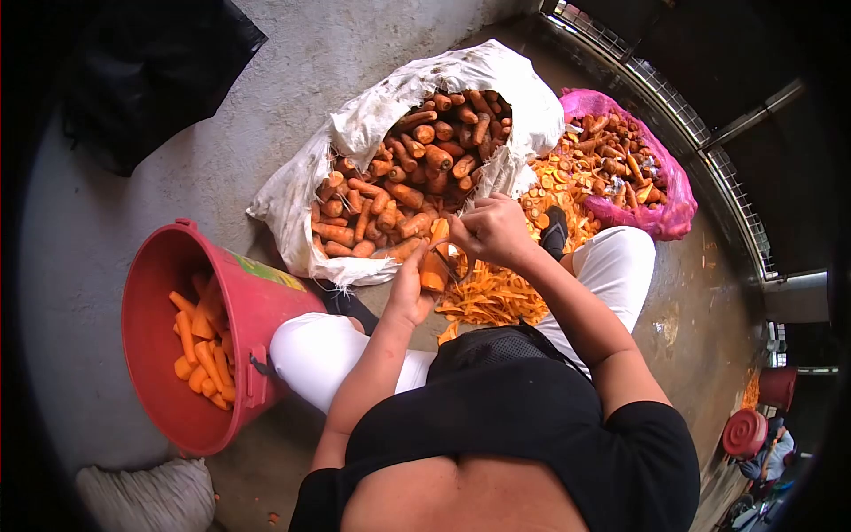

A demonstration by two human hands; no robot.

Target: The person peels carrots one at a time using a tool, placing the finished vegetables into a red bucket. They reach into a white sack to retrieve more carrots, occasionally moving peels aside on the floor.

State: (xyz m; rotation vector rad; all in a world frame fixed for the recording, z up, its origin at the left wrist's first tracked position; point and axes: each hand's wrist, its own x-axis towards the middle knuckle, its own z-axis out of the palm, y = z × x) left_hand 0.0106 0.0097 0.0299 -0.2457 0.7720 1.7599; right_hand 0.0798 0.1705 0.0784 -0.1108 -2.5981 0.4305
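My left hand (411, 291) is closed around a thick, partly peeled carrot (433, 274), holding it tilted in front of my lap. My right hand (493, 232) grips a peeler (462, 266), whose frame lies against or very close to the carrot's right side; its handle is mostly hidden by my fingers. Directly beyond both hands, a torn white sack (297, 213) lies open, full of unpeeled carrots (408, 195). Orange peelings (496, 297) are heaped on the floor between my legs, below my hands.
A red bucket (288, 301) with peeled carrots (208, 355) stands tilted in view at my left. A pink bag (678, 199) of carrot pieces sits far right, beside cut carrot ends (554, 182). Black plastic (160, 80) is upper left, a pale sack (151, 496) lower left. Another person (769, 457) is at far right.
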